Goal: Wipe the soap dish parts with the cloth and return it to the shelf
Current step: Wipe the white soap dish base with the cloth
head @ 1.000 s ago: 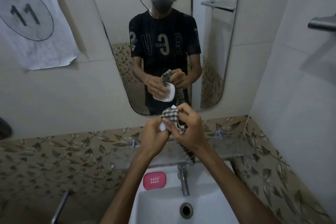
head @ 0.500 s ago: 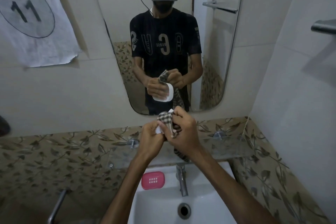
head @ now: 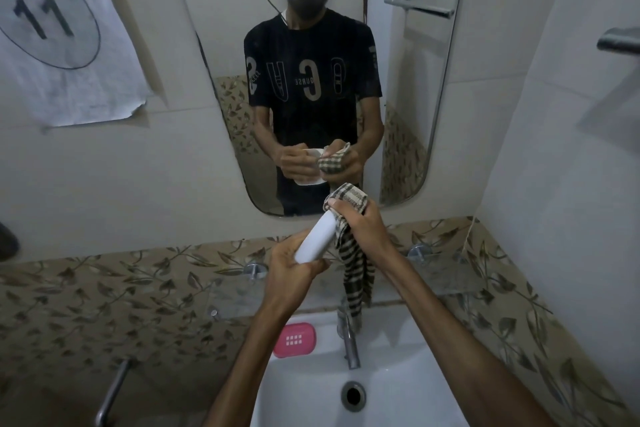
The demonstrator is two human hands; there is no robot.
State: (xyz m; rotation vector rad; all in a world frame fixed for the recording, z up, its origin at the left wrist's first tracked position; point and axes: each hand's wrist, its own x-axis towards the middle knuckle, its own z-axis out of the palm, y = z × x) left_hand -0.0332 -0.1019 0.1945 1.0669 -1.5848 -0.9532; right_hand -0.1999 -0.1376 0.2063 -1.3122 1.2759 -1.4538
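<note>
My left hand [head: 289, 272] grips the lower end of a white soap dish part [head: 317, 241], which is tilted up to the right above the sink. My right hand [head: 362, 225] holds a checked cloth [head: 349, 199] bunched against the upper end of that white part; the cloth's tail [head: 356, 274] hangs down toward the tap. A pink soap dish part [head: 294, 340] with small holes lies on the sink's back ledge, left of the tap. Behind my hands, a glass shelf [head: 446, 274] is fixed to the leaf-patterned tiles.
A white sink [head: 398, 392] with a drain [head: 352, 396] and a chrome tap [head: 348, 343] lies below my hands. A mirror [head: 311, 80] hangs on the wall ahead. A metal bar [head: 110, 392] sticks out at lower left; a paper sheet [head: 59, 31] marked 11 hangs upper left.
The white part has been turned and tilted, so more of its outside shows. My right hand with the cloth has shifted to its upper end, and the cloth's tail hangs lower.
</note>
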